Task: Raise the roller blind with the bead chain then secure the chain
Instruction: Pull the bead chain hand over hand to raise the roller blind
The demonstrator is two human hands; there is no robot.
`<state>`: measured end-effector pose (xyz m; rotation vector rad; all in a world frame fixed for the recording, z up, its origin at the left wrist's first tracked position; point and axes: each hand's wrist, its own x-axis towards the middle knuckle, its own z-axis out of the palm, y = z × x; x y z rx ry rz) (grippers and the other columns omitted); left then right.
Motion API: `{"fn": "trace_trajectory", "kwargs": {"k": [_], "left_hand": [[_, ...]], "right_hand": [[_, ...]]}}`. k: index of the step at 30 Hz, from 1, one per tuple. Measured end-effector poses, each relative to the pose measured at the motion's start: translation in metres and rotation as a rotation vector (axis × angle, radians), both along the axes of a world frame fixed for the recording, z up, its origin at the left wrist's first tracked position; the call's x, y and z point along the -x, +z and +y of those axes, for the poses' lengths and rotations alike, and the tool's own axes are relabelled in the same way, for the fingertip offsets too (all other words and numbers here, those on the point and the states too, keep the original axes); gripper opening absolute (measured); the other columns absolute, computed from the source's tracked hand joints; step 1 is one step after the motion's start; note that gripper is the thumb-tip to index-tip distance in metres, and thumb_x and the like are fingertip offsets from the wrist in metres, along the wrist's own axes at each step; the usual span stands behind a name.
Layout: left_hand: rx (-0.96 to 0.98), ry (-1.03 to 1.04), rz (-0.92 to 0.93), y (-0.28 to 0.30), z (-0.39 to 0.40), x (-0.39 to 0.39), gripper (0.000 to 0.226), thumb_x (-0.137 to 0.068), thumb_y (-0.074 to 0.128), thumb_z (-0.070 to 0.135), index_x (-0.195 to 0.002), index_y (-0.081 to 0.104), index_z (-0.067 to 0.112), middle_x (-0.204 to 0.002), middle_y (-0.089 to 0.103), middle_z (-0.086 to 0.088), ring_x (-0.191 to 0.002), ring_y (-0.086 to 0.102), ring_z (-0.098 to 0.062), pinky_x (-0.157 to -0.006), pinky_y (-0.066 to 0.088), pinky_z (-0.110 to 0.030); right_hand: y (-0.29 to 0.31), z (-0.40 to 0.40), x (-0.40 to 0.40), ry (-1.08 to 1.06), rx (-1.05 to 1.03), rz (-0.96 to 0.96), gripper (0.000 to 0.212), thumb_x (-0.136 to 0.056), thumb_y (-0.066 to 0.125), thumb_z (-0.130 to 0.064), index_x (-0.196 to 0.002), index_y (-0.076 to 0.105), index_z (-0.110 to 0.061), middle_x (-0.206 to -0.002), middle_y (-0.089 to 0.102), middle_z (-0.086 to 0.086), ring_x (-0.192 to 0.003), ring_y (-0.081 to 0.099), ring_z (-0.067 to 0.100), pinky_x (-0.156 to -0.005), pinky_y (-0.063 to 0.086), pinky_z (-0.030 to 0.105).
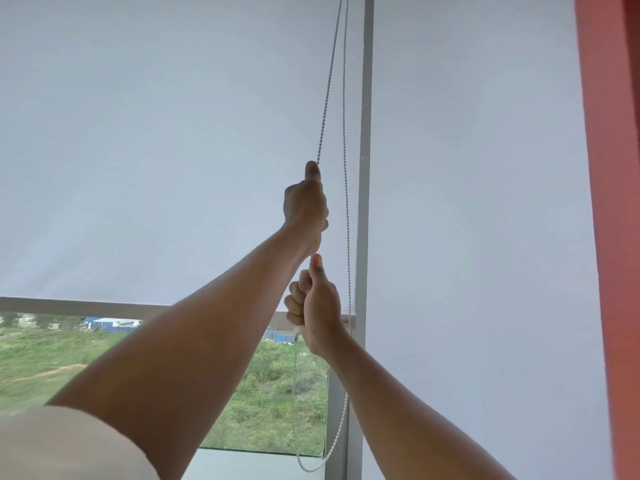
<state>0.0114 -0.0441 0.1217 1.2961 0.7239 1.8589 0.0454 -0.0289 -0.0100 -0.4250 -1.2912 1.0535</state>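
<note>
A pale roller blind (156,150) covers most of the left window; its bottom bar (69,305) hangs above a strip of open glass. The bead chain (327,88) drops from the top in two strands next to the grey window post (364,133). My left hand (306,206) is shut on the left strand, thumb up. Just below it, my right hand (317,306) grips the same strand in a fist. The other strand runs free to the right of both hands, and the chain's loop hangs low near the sill (311,467).
A second pale blind (467,202) covers the window right of the post. A red curtain or wall edge (609,202) runs down the far right. Grass and blue-roofed buildings show through the uncovered glass.
</note>
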Motion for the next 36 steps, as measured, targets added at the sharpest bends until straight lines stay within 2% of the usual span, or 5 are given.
{"fn": "trace_trajectory", "kwargs": {"k": [8, 14, 18, 24, 36], "left_hand": [[-0.237, 0.087, -0.019, -0.015, -0.001, -0.006, 0.054, -0.102, 0.040, 0.043, -0.056, 0.021, 0.022, -0.049, 0.020, 0.004, -0.037, 0.017, -0.014, -0.043, 0.018, -0.021], [-0.284, 0.045, 0.043, -0.079, 0.018, -0.014, 0.058, -0.105, 0.040, 0.043, -0.054, 0.051, 0.020, -0.042, 0.045, 0.008, -0.036, 0.038, -0.009, -0.040, 0.028, -0.020], [-0.251, -0.041, 0.047, -0.124, 0.028, -0.022, 0.056, -0.106, 0.040, 0.042, -0.055, 0.024, 0.025, -0.048, 0.018, 0.005, -0.038, 0.015, -0.010, -0.042, 0.014, -0.018], [-0.176, -0.233, 0.054, -0.146, 0.033, -0.014, 0.056, -0.107, 0.036, 0.041, -0.055, 0.027, 0.023, -0.046, 0.022, 0.008, -0.040, 0.015, -0.009, -0.038, 0.016, -0.018], [-0.020, -0.265, 0.138, -0.081, 0.039, 0.012, 0.063, -0.105, 0.017, 0.056, -0.093, 0.069, 0.022, -0.083, 0.076, 0.001, -0.088, 0.071, -0.017, -0.088, 0.052, -0.037]], "right_hand": [[0.044, 0.021, -0.025, -0.091, 0.131, -0.071, 0.056, -0.103, 0.020, -0.047, -0.080, 0.057, -0.011, -0.063, 0.054, 0.005, -0.058, 0.048, 0.017, -0.061, 0.043, 0.032], [0.111, 0.001, -0.039, -0.125, 0.094, 0.056, 0.051, -0.102, 0.031, -0.046, -0.092, 0.064, -0.009, -0.084, 0.067, 0.005, -0.074, 0.059, 0.022, -0.070, 0.044, 0.035], [0.143, -0.011, -0.034, -0.101, 0.112, 0.002, 0.055, -0.100, 0.031, -0.053, -0.080, 0.059, -0.011, -0.066, 0.056, 0.002, -0.053, 0.044, 0.018, -0.054, 0.037, 0.026], [0.141, -0.001, -0.020, -0.177, 0.084, 0.064, 0.053, -0.099, 0.036, -0.056, -0.059, 0.021, -0.025, -0.049, 0.016, -0.006, -0.042, 0.010, 0.014, -0.040, 0.008, 0.021], [0.066, 0.014, -0.013, -0.272, -0.121, 0.138, 0.061, -0.101, 0.043, -0.045, -0.045, 0.036, -0.022, -0.041, 0.031, -0.004, -0.037, 0.027, 0.012, -0.043, 0.025, 0.024]]}}
